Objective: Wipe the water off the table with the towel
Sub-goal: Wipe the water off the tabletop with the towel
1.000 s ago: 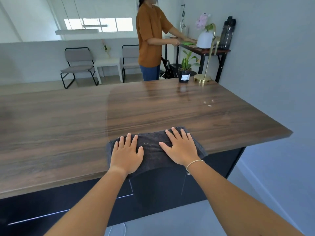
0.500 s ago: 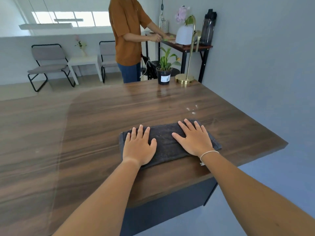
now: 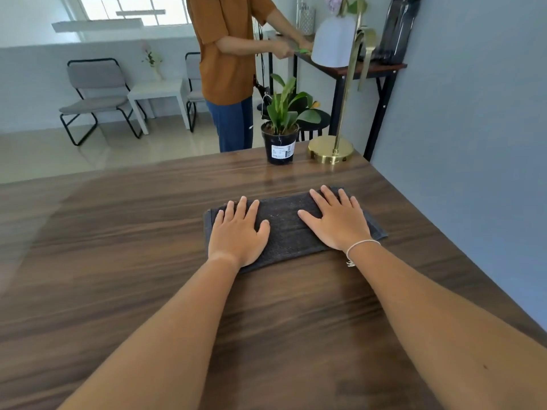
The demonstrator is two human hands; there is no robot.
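A dark grey folded towel (image 3: 284,229) lies flat on the brown wooden table (image 3: 118,238), towards its far right part. My left hand (image 3: 238,232) presses palm-down on the towel's left end, fingers spread. My right hand (image 3: 337,221), with a thin white bracelet at the wrist, presses flat on the right end. Neither hand curls around the cloth. No water drops show on the wood around the towel.
Just beyond the towel stand a potted plant (image 3: 280,143) and a brass lamp base (image 3: 331,149) at the table's far edge. A grey wall (image 3: 458,143) runs along the right side. A person (image 3: 228,54) in an orange shirt stands behind the table.
Both hands have slid the towel away from the near edge, forward and to the right across the table. It now covers the spot where small drops lay.
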